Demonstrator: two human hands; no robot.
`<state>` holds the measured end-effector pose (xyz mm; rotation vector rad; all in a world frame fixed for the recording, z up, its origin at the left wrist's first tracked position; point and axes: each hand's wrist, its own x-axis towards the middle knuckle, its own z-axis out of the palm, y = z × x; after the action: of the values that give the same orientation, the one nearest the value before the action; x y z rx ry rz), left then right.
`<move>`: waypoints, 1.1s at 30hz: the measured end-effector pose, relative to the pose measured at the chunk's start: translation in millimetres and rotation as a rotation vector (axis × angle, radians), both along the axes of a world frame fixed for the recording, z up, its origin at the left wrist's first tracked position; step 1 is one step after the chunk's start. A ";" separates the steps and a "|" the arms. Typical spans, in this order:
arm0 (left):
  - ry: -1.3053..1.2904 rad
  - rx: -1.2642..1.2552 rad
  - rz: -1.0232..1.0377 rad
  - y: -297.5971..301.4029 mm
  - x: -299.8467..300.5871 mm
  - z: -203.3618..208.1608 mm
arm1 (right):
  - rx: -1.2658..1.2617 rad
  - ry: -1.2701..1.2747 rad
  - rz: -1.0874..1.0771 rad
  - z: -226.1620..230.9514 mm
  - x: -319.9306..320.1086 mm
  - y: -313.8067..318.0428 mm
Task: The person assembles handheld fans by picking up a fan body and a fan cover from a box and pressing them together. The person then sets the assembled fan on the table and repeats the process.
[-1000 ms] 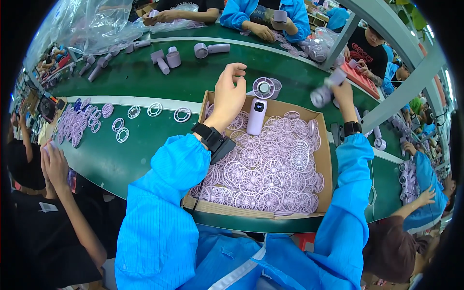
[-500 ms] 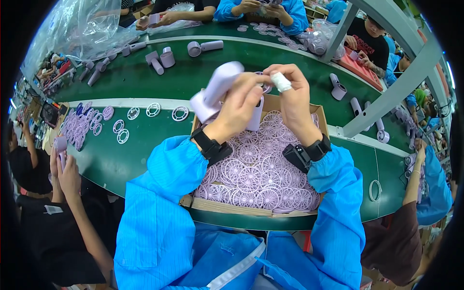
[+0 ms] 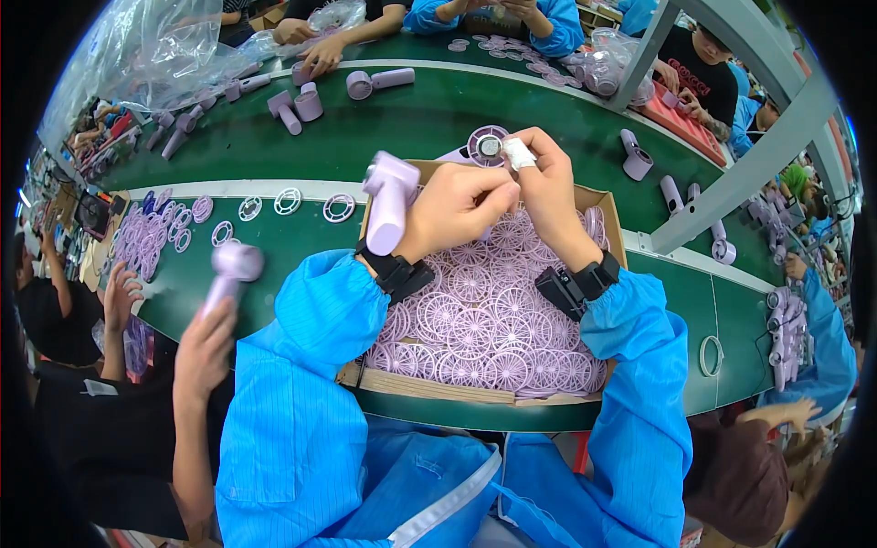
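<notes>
My left hand (image 3: 461, 203) is closed, with a lavender handheld fan body (image 3: 391, 201) at its wrist side that appears gripped in it. Its curled fingertips meet those of my right hand (image 3: 548, 178), which is closed in a pinch; what lies between them is hidden. White wrapping (image 3: 519, 153) covers one right finger. Right by this finger is the round head (image 3: 487, 146) of another lavender fan; whether it is held I cannot tell. Beneath both hands stands a cardboard box (image 3: 438, 391) full of lavender spoked fan grilles (image 3: 475, 333).
Lavender rings (image 3: 339, 208) and a heap of them (image 3: 151, 233) lie on the green table at left. Fan bodies (image 3: 361, 85) rest on the far belt. A grey metal post (image 3: 758, 164) rises at right. A neighbour's hand (image 3: 203, 352) moves a fan close to my left sleeve.
The fan body by my left wrist has turned, its handle now pointing toward me. The round fan head has come out from behind my fingers. The left neighbour's fan has moved toward me.
</notes>
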<state>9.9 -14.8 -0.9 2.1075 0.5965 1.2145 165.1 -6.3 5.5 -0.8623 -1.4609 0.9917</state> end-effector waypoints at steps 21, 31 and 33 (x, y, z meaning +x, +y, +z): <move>0.527 0.175 0.427 16.8 -16.4 -6.2 | 0.827 -0.576 -0.131 13.2 -20.9 -22.7; 0.842 0.169 0.669 0.7 -20.0 -14.1 | -0.062 -0.895 -0.165 5.7 25.9 17.1; 0.985 0.018 0.643 -4.6 -20.7 -8.6 | 0.007 -1.091 -0.080 -10.2 36.7 16.3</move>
<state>-10.7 -19.4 -9.4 2.5394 1.7872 0.3394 201.7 10.0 -4.7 -1.5660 -2.2827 0.4143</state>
